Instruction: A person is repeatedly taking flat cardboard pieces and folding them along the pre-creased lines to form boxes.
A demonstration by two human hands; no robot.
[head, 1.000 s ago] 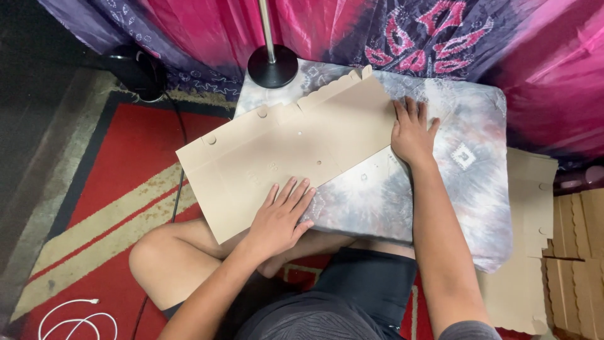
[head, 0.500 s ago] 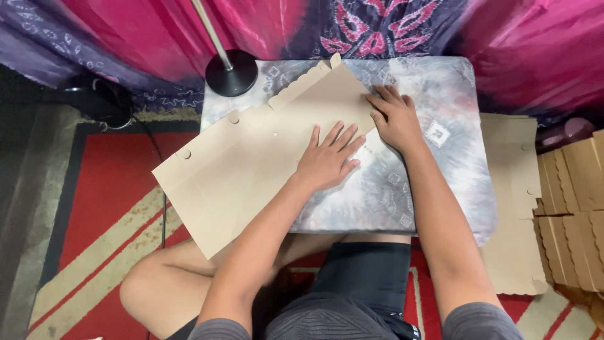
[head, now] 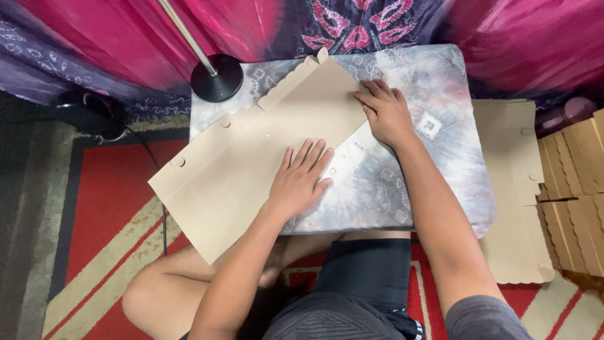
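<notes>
In the head view, a flat sheet of brown cardboard with wavy cut edges and small round holes [head: 251,164] is laid slanted across a low table covered with a grey and white tie-dye cloth [head: 428,164]. The near left part of the sheet hangs out past the table edge, over a red rug with cream stripes [head: 107,214]. The left hand [head: 301,179] is pressed flat on the middle of the cardboard, with the fingers spread apart and nothing gripped. The right hand [head: 385,113] is laid on the cloth at the sheet's right edge, with the fingertips touching that edge; the fingers are held loosely together and nothing is clamped.

Behind the table, a round black stand base with a thin shiny metal pole [head: 217,77] is seen, just beside the sheet's far edge. Pink and purple patterned curtains [head: 352,25] are hung at the back. To the right of the table, more flat brown cardboard pieces [head: 513,189] are laid on the floor, and a stack of folded brown cardboard boxes [head: 576,182] is seen at the right edge. The cardboard looks smooth and stiff, and the cloth looks soft
</notes>
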